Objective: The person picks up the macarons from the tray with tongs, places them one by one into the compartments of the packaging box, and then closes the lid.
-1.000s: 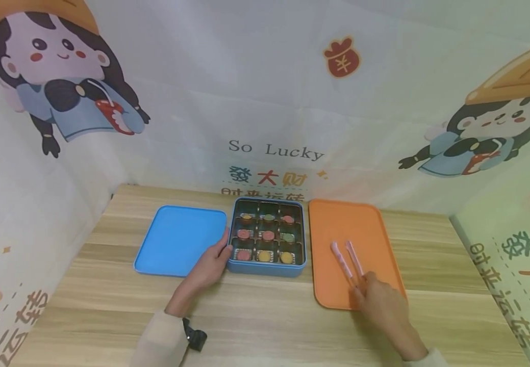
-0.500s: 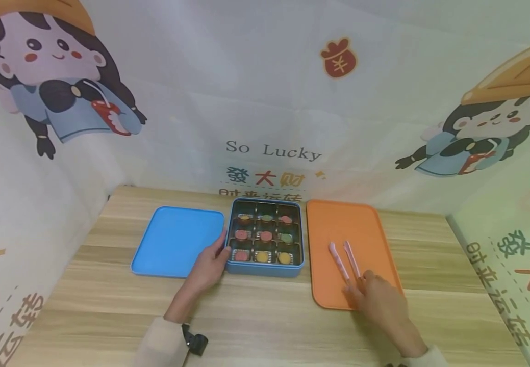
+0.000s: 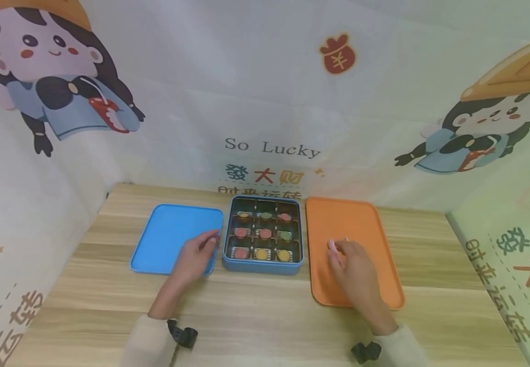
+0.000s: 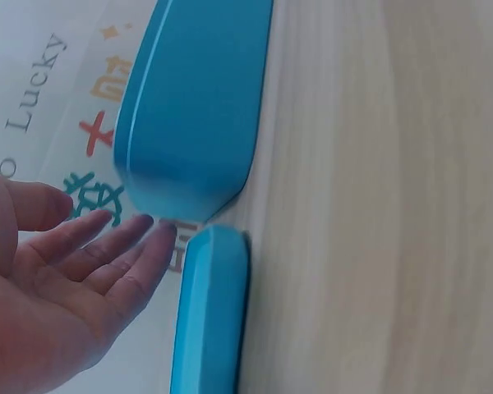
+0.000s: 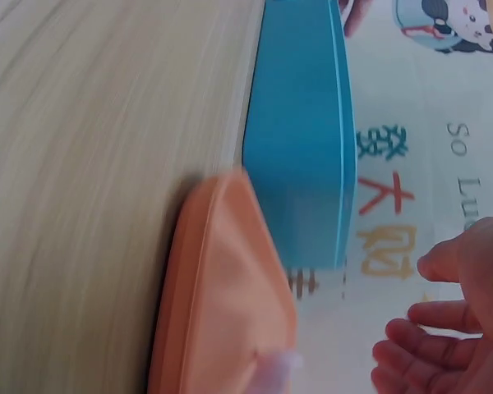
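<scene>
A blue square tin [image 3: 262, 266] stands at the table's back middle. Its divided insert holds several small round pieces [image 3: 261, 254] in red, yellow and green, one per compartment. My left hand [image 3: 193, 257] hovers over the right edge of the blue lid [image 3: 168, 234], apart from the tin, fingers loosely bent and holding nothing. On the orange tray [image 3: 338, 219] lie pink-and-white tongs [image 3: 332, 245], mostly hidden under my right hand [image 3: 356, 270]. The right wrist view shows that hand's fingers [image 5: 431, 345] relaxed and bare, with a blurred tong end [image 5: 273, 373] below them.
The wooden table [image 3: 265, 311] runs up to a printed cloth backdrop [image 3: 265, 97] behind and at both sides. The lid lies close to the tin's left side, the tray close to its right.
My left hand has come off the tin's left side and moved left over the lid. My right hand has let go of the tongs and moved forward and left above them.
</scene>
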A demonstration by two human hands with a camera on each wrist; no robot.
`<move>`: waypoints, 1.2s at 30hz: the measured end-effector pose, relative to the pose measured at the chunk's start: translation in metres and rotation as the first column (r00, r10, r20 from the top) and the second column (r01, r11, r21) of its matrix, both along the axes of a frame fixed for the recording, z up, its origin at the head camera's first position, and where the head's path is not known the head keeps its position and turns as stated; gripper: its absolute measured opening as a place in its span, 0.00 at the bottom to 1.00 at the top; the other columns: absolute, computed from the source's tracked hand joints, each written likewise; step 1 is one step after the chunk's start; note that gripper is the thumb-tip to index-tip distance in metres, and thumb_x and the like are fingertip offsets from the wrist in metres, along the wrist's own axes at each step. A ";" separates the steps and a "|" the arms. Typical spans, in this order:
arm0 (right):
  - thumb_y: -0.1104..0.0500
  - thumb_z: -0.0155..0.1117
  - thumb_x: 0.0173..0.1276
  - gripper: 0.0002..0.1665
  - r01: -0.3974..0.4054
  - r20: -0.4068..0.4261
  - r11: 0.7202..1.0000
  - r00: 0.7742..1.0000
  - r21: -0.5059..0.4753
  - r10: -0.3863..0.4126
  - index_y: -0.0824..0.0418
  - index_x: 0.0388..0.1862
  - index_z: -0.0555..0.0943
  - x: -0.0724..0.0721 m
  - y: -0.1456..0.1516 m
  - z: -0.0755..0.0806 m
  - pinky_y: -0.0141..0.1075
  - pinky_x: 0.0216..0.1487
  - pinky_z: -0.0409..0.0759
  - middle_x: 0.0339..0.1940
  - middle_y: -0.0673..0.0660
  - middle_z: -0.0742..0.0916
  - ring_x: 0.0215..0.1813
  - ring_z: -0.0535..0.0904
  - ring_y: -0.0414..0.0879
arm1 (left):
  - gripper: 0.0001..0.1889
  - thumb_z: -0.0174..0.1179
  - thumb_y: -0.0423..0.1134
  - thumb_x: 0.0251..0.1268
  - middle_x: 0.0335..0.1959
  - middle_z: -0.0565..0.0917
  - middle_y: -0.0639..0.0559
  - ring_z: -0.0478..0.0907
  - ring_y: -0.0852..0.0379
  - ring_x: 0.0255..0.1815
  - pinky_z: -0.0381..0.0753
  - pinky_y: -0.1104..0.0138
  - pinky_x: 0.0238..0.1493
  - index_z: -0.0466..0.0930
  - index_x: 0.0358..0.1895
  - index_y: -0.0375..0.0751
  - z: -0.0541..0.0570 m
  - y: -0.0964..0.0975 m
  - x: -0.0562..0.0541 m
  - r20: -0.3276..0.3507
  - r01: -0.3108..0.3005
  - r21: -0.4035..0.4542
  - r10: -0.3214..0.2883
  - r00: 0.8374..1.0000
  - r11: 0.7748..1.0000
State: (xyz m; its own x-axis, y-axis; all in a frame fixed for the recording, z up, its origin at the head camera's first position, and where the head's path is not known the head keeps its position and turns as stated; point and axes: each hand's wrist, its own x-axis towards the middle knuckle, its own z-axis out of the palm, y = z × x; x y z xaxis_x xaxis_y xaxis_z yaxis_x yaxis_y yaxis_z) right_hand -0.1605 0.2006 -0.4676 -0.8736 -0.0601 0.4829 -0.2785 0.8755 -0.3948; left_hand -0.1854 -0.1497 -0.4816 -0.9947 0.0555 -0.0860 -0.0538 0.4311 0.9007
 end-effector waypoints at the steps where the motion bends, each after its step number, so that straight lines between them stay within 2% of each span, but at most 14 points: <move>1: 0.60 0.69 0.65 0.15 -0.030 0.000 0.999 1.000 -0.010 0.030 0.70 0.44 0.84 -0.003 -0.006 0.000 0.53 0.44 0.82 0.39 0.63 0.87 0.44 0.83 0.59 | 0.23 0.41 0.40 0.81 0.66 0.76 0.37 0.72 0.41 0.69 0.74 0.51 0.66 0.68 0.70 0.33 0.000 -0.003 -0.001 0.006 -0.003 0.021 0.003 1.000 1.000; 4: 0.61 0.68 0.66 0.17 -0.102 0.047 0.994 0.993 -0.033 0.104 0.70 0.50 0.82 -0.008 -0.027 0.001 0.56 0.54 0.79 0.47 0.64 0.86 0.50 0.82 0.59 | 0.22 0.40 0.38 0.82 0.63 0.78 0.35 0.76 0.41 0.65 0.80 0.55 0.60 0.68 0.70 0.31 0.000 -0.010 -0.004 0.011 -0.010 0.073 0.009 1.000 0.997; 6: 0.60 0.67 0.68 0.19 -0.148 0.095 0.986 0.983 -0.071 0.155 0.69 0.54 0.80 -0.011 -0.042 0.002 0.54 0.54 0.80 0.51 0.64 0.85 0.49 0.82 0.57 | 0.21 0.41 0.38 0.82 0.63 0.79 0.35 0.77 0.41 0.64 0.81 0.56 0.58 0.69 0.69 0.31 -0.001 -0.016 -0.006 0.007 -0.019 0.081 0.018 1.000 0.996; 8: 0.60 0.65 0.69 0.20 -0.197 0.129 0.972 0.969 -0.128 0.213 0.68 0.57 0.79 -0.014 -0.059 0.002 0.50 0.51 0.81 0.53 0.63 0.84 0.48 0.83 0.54 | 0.21 0.41 0.38 0.82 0.63 0.79 0.36 0.76 0.41 0.64 0.79 0.55 0.60 0.69 0.69 0.31 -0.001 -0.022 -0.006 -0.005 -0.034 0.044 0.034 0.999 0.998; 11: 0.63 0.63 0.70 0.19 -0.286 0.125 0.927 0.938 -0.243 0.323 0.69 0.58 0.78 -0.017 -0.083 -0.001 0.45 0.46 0.84 0.53 0.62 0.84 0.45 0.83 0.52 | 0.21 0.41 0.38 0.82 0.63 0.78 0.35 0.74 0.40 0.66 0.75 0.51 0.65 0.70 0.68 0.31 -0.001 -0.031 -0.006 -0.025 -0.061 -0.016 0.061 0.998 0.998; 15: 0.66 0.61 0.70 0.19 -0.356 0.117 0.860 0.899 -0.365 0.421 0.69 0.59 0.77 -0.021 -0.110 -0.009 0.42 0.47 0.86 0.53 0.63 0.84 0.49 0.84 0.51 | 0.21 0.40 0.38 0.81 0.64 0.78 0.35 0.74 0.41 0.65 0.74 0.50 0.64 0.71 0.68 0.31 0.001 -0.042 -0.007 -0.040 -0.095 -0.053 0.093 0.995 0.994; 20: 0.66 0.60 0.70 0.18 -0.394 0.133 0.824 0.867 -0.407 0.480 0.68 0.58 0.78 -0.020 -0.139 -0.018 0.39 0.48 0.85 0.50 0.62 0.86 0.48 0.85 0.49 | 0.22 0.40 0.38 0.81 0.62 0.78 0.35 0.77 0.41 0.60 0.79 0.69 0.53 0.71 0.68 0.31 0.004 -0.054 -0.008 -0.053 -0.148 -0.050 0.146 0.988 0.988; 23: 0.65 0.60 0.70 0.17 -0.423 0.089 0.821 0.868 -0.383 0.489 0.67 0.57 0.79 -0.018 -0.152 -0.019 0.40 0.49 0.84 0.50 0.61 0.87 0.48 0.85 0.49 | 0.23 0.39 0.38 0.81 0.63 0.77 0.32 0.77 0.40 0.62 0.80 0.76 0.50 0.67 0.70 0.29 0.003 -0.063 -0.008 -0.048 -0.165 -0.019 0.164 0.985 0.986; 25: 0.65 0.60 0.70 0.16 -0.441 0.062 0.810 0.864 -0.387 0.500 0.67 0.56 0.80 -0.016 -0.160 -0.019 0.39 0.49 0.84 0.51 0.61 0.86 0.47 0.85 0.49 | 0.23 0.38 0.37 0.81 0.63 0.77 0.30 0.76 0.39 0.64 0.81 0.74 0.52 0.64 0.71 0.28 0.002 -0.069 -0.008 -0.053 -0.174 -0.008 0.173 0.984 0.985; 27: 0.66 0.59 0.71 0.15 -0.455 0.059 0.788 0.851 -0.414 0.523 0.67 0.55 0.80 -0.014 -0.168 -0.019 0.38 0.50 0.84 0.51 0.60 0.86 0.47 0.85 0.49 | 0.24 0.36 0.38 0.82 0.62 0.77 0.30 0.76 0.39 0.63 0.82 0.67 0.55 0.63 0.72 0.29 0.002 -0.075 -0.008 -0.063 -0.189 -0.043 0.186 0.980 0.981; 30: 0.65 0.56 0.73 0.16 -0.460 0.123 0.731 0.800 -0.504 0.588 0.69 0.57 0.79 -0.011 -0.179 -0.017 0.33 0.52 0.83 0.50 0.62 0.87 0.48 0.85 0.48 | 0.24 0.37 0.38 0.81 0.63 0.77 0.31 0.74 0.37 0.64 0.76 0.55 0.63 0.64 0.72 0.30 0.002 -0.082 -0.006 -0.086 -0.227 -0.105 0.219 0.972 0.968; 31: 0.64 0.56 0.74 0.16 -0.452 0.153 0.720 0.783 -0.527 0.603 0.69 0.58 0.78 -0.011 -0.182 -0.017 0.32 0.53 0.83 0.51 0.63 0.87 0.49 0.85 0.47 | 0.24 0.37 0.38 0.81 0.63 0.77 0.32 0.73 0.37 0.66 0.73 0.51 0.65 0.64 0.72 0.31 0.003 -0.084 -0.006 -0.089 -0.239 -0.124 0.229 0.969 0.963; 33: 0.62 0.55 0.75 0.18 -0.422 0.214 0.715 0.759 -0.558 0.615 0.69 0.60 0.77 -0.008 -0.189 -0.016 0.30 0.54 0.82 0.53 0.64 0.86 0.52 0.85 0.46 | 0.24 0.38 0.38 0.80 0.66 0.74 0.32 0.68 0.35 0.69 0.67 0.45 0.68 0.64 0.72 0.32 0.003 -0.087 -0.005 -0.088 -0.254 -0.138 0.244 0.966 0.957; 36: 0.59 0.54 0.76 0.22 -0.348 0.327 0.734 0.726 -0.584 0.605 0.69 0.64 0.75 -0.003 -0.198 -0.015 0.32 0.56 0.81 0.58 0.65 0.84 0.57 0.84 0.48 | 0.24 0.39 0.37 0.79 0.70 0.69 0.30 0.61 0.32 0.73 0.60 0.41 0.71 0.64 0.72 0.32 0.003 -0.089 -0.005 -0.070 -0.284 -0.138 0.277 0.958 0.949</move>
State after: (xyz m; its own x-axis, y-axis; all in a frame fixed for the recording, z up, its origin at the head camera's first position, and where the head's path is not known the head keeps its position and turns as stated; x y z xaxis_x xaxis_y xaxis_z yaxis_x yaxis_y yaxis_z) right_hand -0.1634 0.0029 -0.4828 -0.8998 -0.4226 0.1083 -0.2729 0.3515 -0.8955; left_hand -0.1908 -0.2391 -0.4787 -0.9715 -0.2358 -0.0228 -0.1485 0.5311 0.8342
